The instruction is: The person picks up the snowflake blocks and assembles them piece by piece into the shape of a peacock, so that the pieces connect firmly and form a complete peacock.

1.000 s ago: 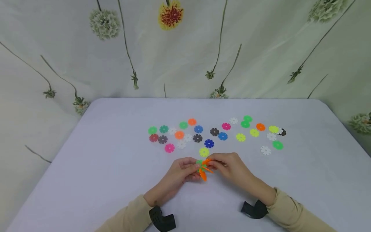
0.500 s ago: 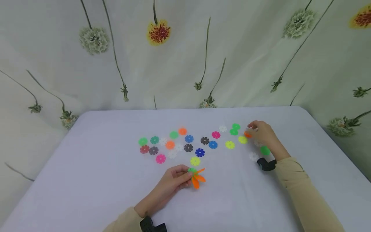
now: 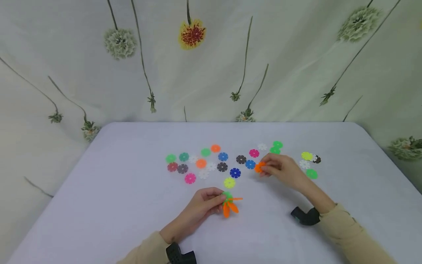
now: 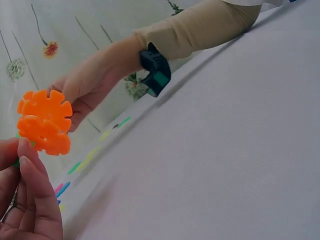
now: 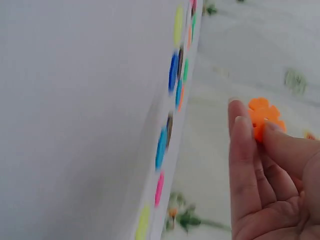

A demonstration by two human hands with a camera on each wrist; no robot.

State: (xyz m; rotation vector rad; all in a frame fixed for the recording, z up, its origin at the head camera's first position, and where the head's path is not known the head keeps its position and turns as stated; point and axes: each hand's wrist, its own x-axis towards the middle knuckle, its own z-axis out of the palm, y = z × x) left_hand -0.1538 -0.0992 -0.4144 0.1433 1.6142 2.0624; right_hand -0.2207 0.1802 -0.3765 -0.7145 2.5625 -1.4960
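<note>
Half a second ago the right hand (image 3: pixel 283 168) was over at the far right of the scatter, fingers at an orange disc (image 3: pixel 259 167); now it has come back towards the middle with that disc up off the table (image 3: pixel 132 205), close by the light blue disc (image 3: pixel 250 164). Over on the right, a yellow disc (image 3: pixel 307 156) and a white-and-dark pair (image 3: pixel 316 158), covered by the hand then, show again. The left hand (image 3: pixel 207 203) has stayed near the front, holding the same green-and-orange cluster (image 3: pixel 226 209), which is turned a little differently.

The pieces look like thin, smooth plastic, round with notches all about the rim, like little flat flowers. In the cluster, several orange ones stand out at angles from a green one, fanned like petals. The table has a plain, pale, matte covering, and behind it hangs a softly creased cloth (image 3: pixel 211 79) printed with flowers and stems.

The right hand pinches its disc between thumb and fingertips, the arm stretched forward in a tan sleeve (image 3: pixel 356 234) with a black wrist device (image 3: pixel 306 216) below. The left hand is closed in a light pinch on the green part, thumb on top, forearm slanting in from the near edge
</note>
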